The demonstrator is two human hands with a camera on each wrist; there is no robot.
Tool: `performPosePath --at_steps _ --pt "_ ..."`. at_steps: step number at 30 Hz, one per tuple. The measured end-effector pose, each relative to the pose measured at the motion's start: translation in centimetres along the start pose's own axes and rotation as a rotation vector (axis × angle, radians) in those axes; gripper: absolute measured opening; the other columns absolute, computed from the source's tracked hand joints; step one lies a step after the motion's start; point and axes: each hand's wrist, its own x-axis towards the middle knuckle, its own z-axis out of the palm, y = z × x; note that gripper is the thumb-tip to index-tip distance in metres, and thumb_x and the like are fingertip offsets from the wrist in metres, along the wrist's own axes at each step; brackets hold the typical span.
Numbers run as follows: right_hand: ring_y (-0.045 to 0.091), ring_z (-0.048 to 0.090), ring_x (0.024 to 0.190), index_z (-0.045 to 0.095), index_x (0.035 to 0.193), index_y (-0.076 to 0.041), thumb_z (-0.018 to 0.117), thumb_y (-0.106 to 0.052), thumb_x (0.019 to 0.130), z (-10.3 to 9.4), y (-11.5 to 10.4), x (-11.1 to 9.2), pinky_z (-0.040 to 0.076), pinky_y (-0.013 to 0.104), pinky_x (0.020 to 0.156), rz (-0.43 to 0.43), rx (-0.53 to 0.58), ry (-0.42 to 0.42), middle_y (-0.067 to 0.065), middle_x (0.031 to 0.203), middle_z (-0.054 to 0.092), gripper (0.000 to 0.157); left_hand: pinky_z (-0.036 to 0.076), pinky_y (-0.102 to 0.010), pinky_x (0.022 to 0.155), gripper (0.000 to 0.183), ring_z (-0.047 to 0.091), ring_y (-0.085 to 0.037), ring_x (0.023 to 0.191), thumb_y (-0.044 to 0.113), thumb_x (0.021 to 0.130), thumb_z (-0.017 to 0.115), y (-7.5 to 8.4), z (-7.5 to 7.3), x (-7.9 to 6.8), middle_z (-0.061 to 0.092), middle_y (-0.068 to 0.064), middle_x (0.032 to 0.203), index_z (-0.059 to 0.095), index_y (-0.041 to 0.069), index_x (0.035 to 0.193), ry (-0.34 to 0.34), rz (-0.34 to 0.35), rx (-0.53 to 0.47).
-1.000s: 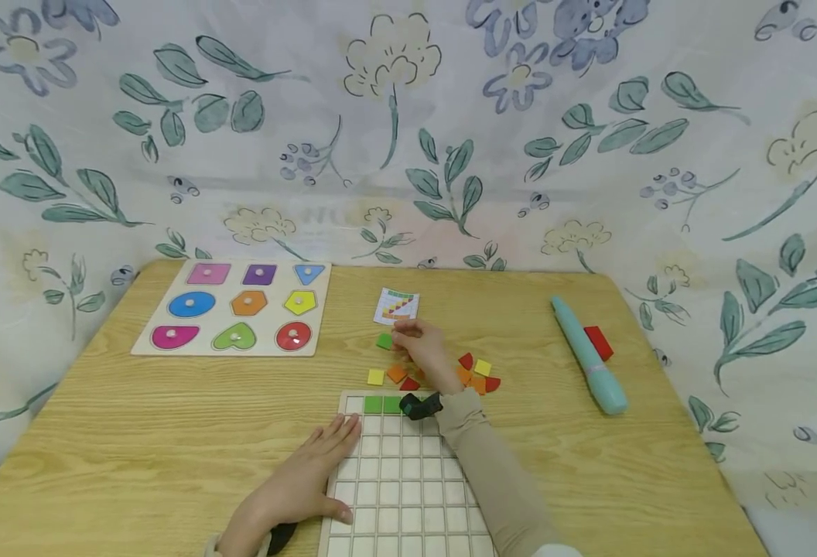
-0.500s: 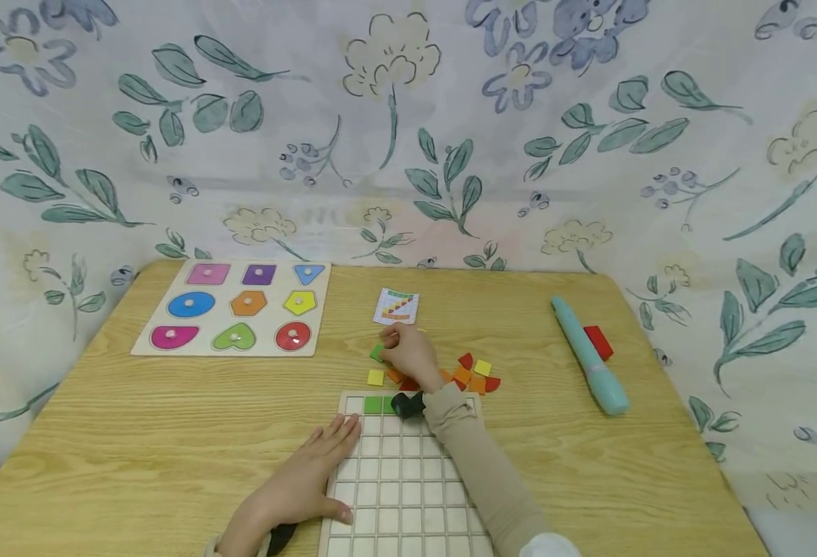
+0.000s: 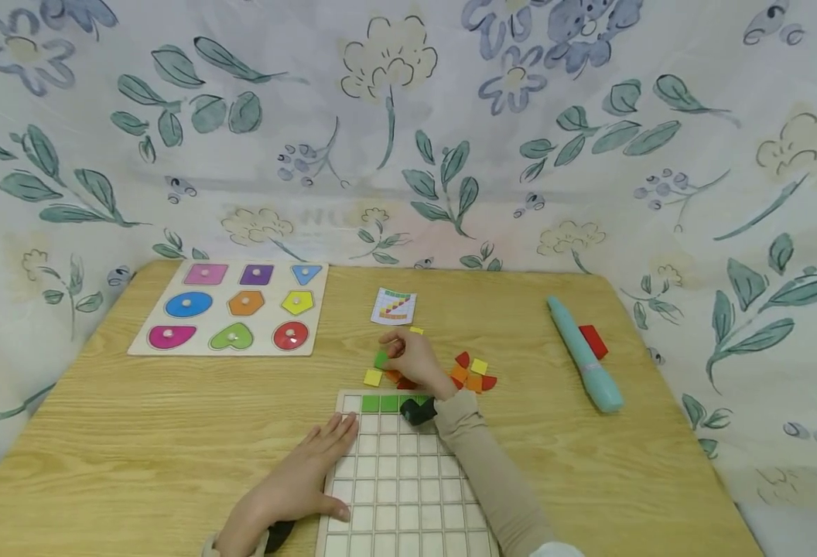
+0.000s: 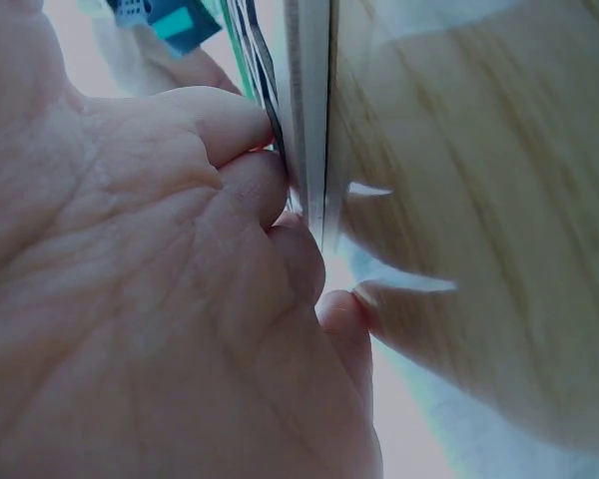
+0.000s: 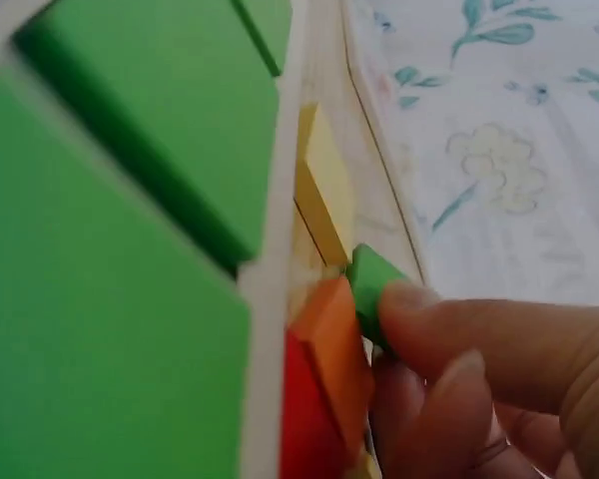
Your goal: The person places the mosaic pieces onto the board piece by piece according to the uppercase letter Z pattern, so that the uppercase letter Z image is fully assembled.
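Note:
A wooden grid board [image 3: 388, 491] lies at the front, with several green square tiles [image 3: 370, 404] set in its far row. My left hand [image 3: 304, 476] rests along the board's left edge, fingers spread; the left wrist view shows its palm and fingertips at the board's side. Beyond the far edge, my right hand [image 3: 414, 360] pinches another green tile [image 3: 381, 360] at the fingertips. In the right wrist view that green tile [image 5: 371, 289] is close to a yellow tile [image 5: 324, 185] and an orange tile [image 5: 337, 359]. Part of the far row is hidden by the right wrist.
A pattern card [image 3: 393, 306] lies behind the right hand. Orange, red and yellow pieces [image 3: 474, 371] are scattered right of it. A knob shape puzzle [image 3: 230, 309] sits at the back left. On the right are a teal pen-shaped object [image 3: 585, 356] and a red block [image 3: 593, 341].
My right hand has shifted a little toward the board, and the green tile at its fingertips has come nearer with it. The left hand has stayed in place on the board.

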Motion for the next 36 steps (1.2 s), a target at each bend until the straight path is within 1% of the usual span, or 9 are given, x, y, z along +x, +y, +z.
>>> performPosePath --at_steps 3,6,9,13,16,20,26,30,36 --pt "0.015 0.058 0.082 0.059 0.124 0.0 0.069 0.002 0.085 -1.5 0.3 -0.7 0.051 0.022 0.069 0.012 0.118 -0.029 0.012 0.095 0.06 0.041 0.015 -0.063 0.116 0.117 0.011 -0.039 0.149 0.051 0.064 0.08 0.0 -0.1 0.0 0.017 -0.016 0.162 0.023 0.0 0.152 0.0 -0.007 -0.006" --pt "0.018 0.059 0.092 0.056 0.13 -0.002 0.068 -0.003 0.088 -3.5 0.9 -2.1 0.053 0.024 0.076 0.036 0.154 -0.035 0.014 0.105 0.061 0.043 0.014 -0.063 0.116 0.117 0.011 -0.038 0.15 0.051 0.063 0.08 0.1 -0.1 -0.1 0.016 -0.015 0.162 0.023 0.001 0.152 -0.003 -0.02 -0.008" --pt "0.018 0.061 0.093 0.056 0.129 0.0 0.066 -0.004 0.089 -5.7 1.8 -3.9 0.054 0.023 0.076 0.035 0.124 -0.041 0.017 0.108 0.062 0.041 0.013 -0.062 0.116 0.117 0.011 -0.038 0.15 0.051 0.063 0.081 0.1 0.0 -0.1 0.016 -0.015 0.162 0.024 0.001 0.152 -0.001 -0.025 -0.016" --pt "0.015 0.062 0.086 0.056 0.123 0.009 0.065 0.002 0.088 -7.7 3.1 -6.2 0.053 0.018 0.073 -0.017 0.073 -0.105 0.025 0.102 0.064 0.037 0.014 -0.063 0.116 0.117 0.011 -0.04 0.149 0.052 0.063 0.08 0.1 -0.1 -0.2 0.016 -0.016 0.162 0.024 0.001 0.152 0.008 -0.017 -0.012" --pt "0.013 0.062 0.082 0.059 0.12 0.01 0.065 0.003 0.088 -8.1 3.7 -7.4 0.052 0.017 0.07 -0.037 0.04 -0.139 0.024 0.097 0.065 0.034 0.013 -0.061 0.117 0.118 0.011 -0.038 0.15 0.052 0.062 0.081 -0.1 0.0 -0.1 0.016 -0.014 0.162 0.024 0.002 0.153 0.006 -0.029 0.001" --pt "0.01 0.059 0.078 0.063 0.117 0.001 0.066 -0.001 0.088 -7.6 3.7 -8.3 0.05 0.018 0.068 -0.02 -0.037 -0.124 0.013 0.092 0.066 0.029 0.013 -0.059 0.118 0.119 0.01 -0.035 0.151 0.053 0.062 0.081 -0.1 0.2 0.1 0.016 -0.012 0.163 0.023 0.003 0.153 -0.006 -0.034 0.005" --pt "0.01 0.056 0.076 0.066 0.108 -0.004 0.069 0.0 0.085 -6.4 3.1 -8.2 0.047 0.019 0.065 -0.021 -0.139 -0.08 0.005 0.087 0.065 0.024 0.013 -0.06 0.118 0.119 0.009 -0.035 0.151 0.053 0.063 0.08 -0.1 0.3 0.2 0.015 -0.012 0.163 0.022 0.003 0.153 -0.008 -0.033 -0.017" --pt "0.013 0.058 0.078 0.067 0.109 -0.003 0.068 -0.003 0.087 -6.6 3.1 -7.5 0.047 0.019 0.067 -0.018 -0.136 -0.03 0.01 0.091 0.067 0.021 0.012 -0.061 0.118 0.118 0.009 -0.035 0.151 0.053 0.063 0.08 0.0 0.2 0.2 0.014 -0.012 0.163 0.021 0.003 0.153 -0.01 -0.036 -0.024" --pt "0.026 0.065 0.09 0.066 0.113 0.0 0.067 0.0 0.087 -8.2 3.9 -5.8 0.053 0.024 0.073 0.047 -0.095 0.229 0.018 0.105 0.069 0.026 0.012 -0.061 0.118 0.118 0.009 -0.035 0.151 0.053 0.064 0.079 0.0 0.1 0.2 0.014 -0.012 0.163 0.021 0.003 0.153 -0.015 -0.039 -0.024"
